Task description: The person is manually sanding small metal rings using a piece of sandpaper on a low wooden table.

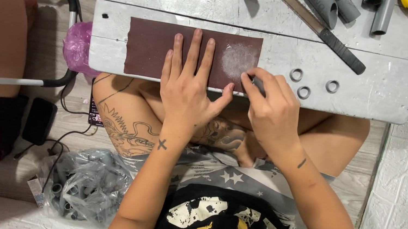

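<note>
Left hand (186,76): laid flat, fingers spread, pressing the sandpaper (151,48).
Right hand (271,109): pinched on a small grey piece (257,85), just right of the left thumb.
Sandpaper axis: runs left-right, mostly leftward of the right hand.

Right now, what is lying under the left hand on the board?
The left hand lies flat on a dark brown sandpaper sheet, itself on the grey board. The sheet's part beneath the palm is covered.

Bare board (385,89) lies open right of the three grey rings (304,92). Behind them a long file (327,36) slants across, with grey pipes (327,2) crowding the far edge. The sandpaper (149,47) covers the near left.
</note>
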